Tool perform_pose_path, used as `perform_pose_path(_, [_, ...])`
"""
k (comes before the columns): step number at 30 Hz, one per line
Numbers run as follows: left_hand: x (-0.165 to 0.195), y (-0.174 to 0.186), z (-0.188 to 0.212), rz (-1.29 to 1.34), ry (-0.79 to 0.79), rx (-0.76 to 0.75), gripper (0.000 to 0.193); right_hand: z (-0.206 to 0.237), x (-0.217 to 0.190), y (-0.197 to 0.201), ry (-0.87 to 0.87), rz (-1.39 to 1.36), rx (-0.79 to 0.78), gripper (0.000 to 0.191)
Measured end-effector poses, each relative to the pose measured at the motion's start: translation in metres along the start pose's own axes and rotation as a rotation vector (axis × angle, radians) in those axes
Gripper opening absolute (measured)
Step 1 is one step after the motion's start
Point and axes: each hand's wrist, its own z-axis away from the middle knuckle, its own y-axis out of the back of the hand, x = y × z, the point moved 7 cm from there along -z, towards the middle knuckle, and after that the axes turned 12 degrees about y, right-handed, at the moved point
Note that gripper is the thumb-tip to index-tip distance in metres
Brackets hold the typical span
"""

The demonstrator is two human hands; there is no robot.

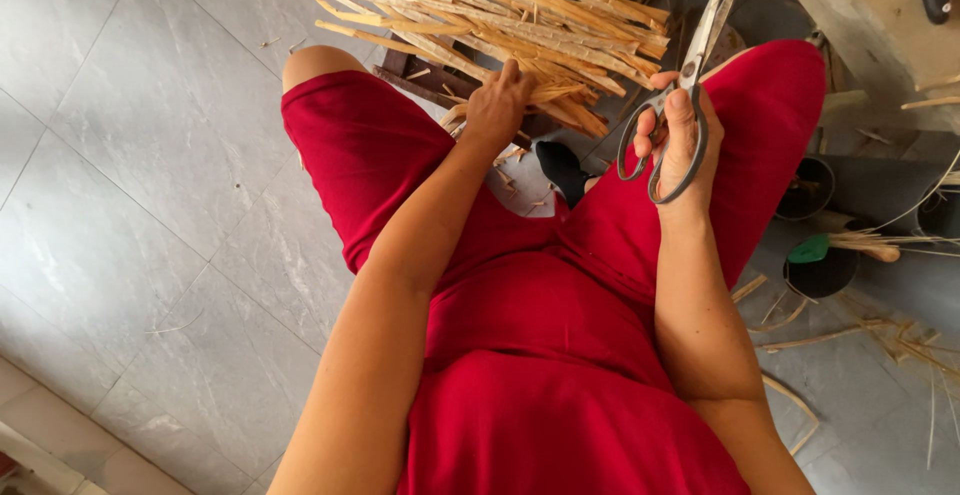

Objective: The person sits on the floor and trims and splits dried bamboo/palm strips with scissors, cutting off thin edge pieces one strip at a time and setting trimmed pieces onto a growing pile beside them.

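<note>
Left hand clamped on bundle of pale split strips, right hand beside it, fingers closed through scissors, blades slightly apart above the grip

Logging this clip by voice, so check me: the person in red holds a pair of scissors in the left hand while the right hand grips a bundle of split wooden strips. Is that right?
Not quite: the hands are swapped. In the head view the scissors are in the right hand, blades pointing up, and the left hand grips the bundle of split wooden strips. The red clothing is as you said.
</note>
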Motion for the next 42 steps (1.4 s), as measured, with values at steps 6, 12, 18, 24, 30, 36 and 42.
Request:
perform_pose_path(6, [-0.009, 0.004, -0.003, 0.03, 0.077, -0.013, 0.018, 0.001, 0.001, 0.0, -0.021, -0.021, 0.001, 0.05])
perform_pose_path(12, [-0.038, 0.029, -0.009, 0.148, 0.345, -0.101, 0.01, 0.0, 0.002, 0.0, -0.019, -0.039, -0.002, 0.048])
perform_pose_path(18, [-0.036, 0.091, 0.008, 0.425, 0.353, 0.167, 0.022, -0.001, -0.001, -0.01, 0.031, 0.106, -0.034, 0.04])
perform_pose_path(24, [0.009, 0.108, 0.05, 0.648, 0.336, 0.086, 0.022, 0.01, -0.014, -0.037, 0.175, 0.081, -0.093, 0.045])
perform_pose_path(30, [0.056, 0.141, 0.088, 0.637, 0.041, 0.187, 0.031, 0.016, -0.038, -0.064, 0.266, 0.041, -0.067, 0.046])
perform_pose_path(36, [0.064, 0.169, 0.092, 0.553, -0.01, 0.245, 0.031, 0.027, -0.081, -0.098, 0.512, 0.368, -0.223, 0.053])
perform_pose_path(42, [0.066, 0.197, 0.095, 0.68, 0.027, 0.206, 0.035, 0.035, -0.114, -0.12, 0.696, 0.632, -0.284, 0.043])
